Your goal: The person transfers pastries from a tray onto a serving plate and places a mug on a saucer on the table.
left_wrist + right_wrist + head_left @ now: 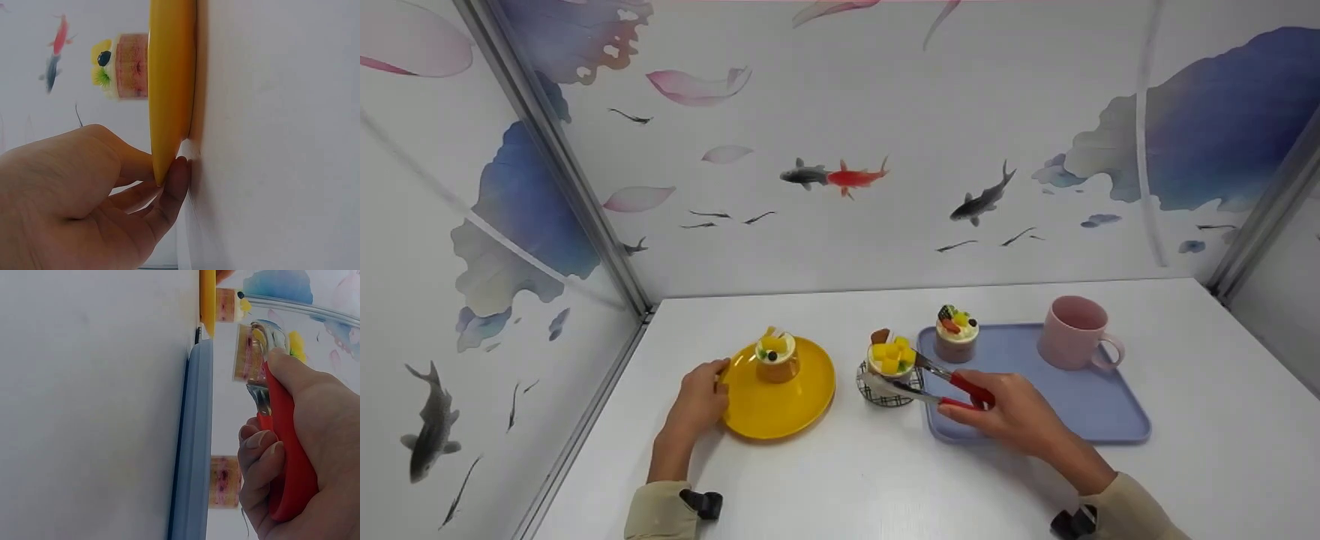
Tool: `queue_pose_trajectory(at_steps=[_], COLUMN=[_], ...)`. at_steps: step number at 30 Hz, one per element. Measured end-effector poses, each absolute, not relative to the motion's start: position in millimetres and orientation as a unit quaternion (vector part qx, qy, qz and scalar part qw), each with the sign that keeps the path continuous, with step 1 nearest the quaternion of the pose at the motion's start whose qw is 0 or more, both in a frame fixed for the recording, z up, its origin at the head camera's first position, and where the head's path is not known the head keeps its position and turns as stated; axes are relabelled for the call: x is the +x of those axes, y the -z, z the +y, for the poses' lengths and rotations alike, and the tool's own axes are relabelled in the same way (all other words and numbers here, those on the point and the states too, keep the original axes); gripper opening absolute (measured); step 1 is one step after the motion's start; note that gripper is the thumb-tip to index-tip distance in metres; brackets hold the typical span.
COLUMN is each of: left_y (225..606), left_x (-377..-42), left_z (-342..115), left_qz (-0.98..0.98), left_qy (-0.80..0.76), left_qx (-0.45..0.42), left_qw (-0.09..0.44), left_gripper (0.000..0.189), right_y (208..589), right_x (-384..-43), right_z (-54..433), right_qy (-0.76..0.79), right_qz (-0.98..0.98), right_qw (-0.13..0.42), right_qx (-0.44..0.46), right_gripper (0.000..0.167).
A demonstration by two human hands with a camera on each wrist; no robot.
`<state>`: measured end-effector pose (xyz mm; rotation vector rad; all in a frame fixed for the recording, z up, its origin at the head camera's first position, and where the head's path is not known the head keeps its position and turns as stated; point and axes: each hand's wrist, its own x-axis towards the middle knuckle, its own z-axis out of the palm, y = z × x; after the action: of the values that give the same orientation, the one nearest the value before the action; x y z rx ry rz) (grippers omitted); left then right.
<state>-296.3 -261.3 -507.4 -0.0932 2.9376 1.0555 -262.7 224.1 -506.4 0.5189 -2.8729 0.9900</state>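
Observation:
My left hand pinches the left rim of a yellow plate, thumb above and fingers below, as the left wrist view shows. On that plate stands a dessert cup topped with cream, yellow fruit and a dark berry. With my right hand I grip red-handled metal tongs. Their arms lie on either side of a second dessert cup, heaped with yellow fruit cubes. This cup is upright and raised over a black-and-white checked coaster, a gap showing beneath it in the right wrist view.
Right of the coaster lies a blue-purple tray. It carries a third dessert cup at its back left corner and a pink mug at the back right. A printed wall closes off the white table behind.

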Motion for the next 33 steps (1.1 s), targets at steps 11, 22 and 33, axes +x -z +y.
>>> queue_pose_trajectory(at_steps=[11, 22, 33], left_y=[505.6, 506.0, 506.9], left_x=[-293.2, -294.6, -296.2], left_z=[-260.0, -259.5, -259.7], left_qz=[0.940, 0.941, 0.939], left_qy=[-0.340, -0.337, -0.341], left_qx=[-0.023, -0.024, -0.035], left_qw=[-0.003, -0.001, 0.009], left_gripper=[0.051, 0.051, 0.052], right_y=[506.4, 507.4, 510.6], right_x=[-265.7, -268.1, -268.8], right_z=[214.4, 201.1, 192.1], right_qy=[-0.325, -0.330, -0.341], right_qz=[-0.929, -0.927, -0.915], right_qw=[0.024, 0.015, 0.043], right_qx=[0.174, 0.178, 0.211], right_gripper=[0.070, 0.073, 0.072])
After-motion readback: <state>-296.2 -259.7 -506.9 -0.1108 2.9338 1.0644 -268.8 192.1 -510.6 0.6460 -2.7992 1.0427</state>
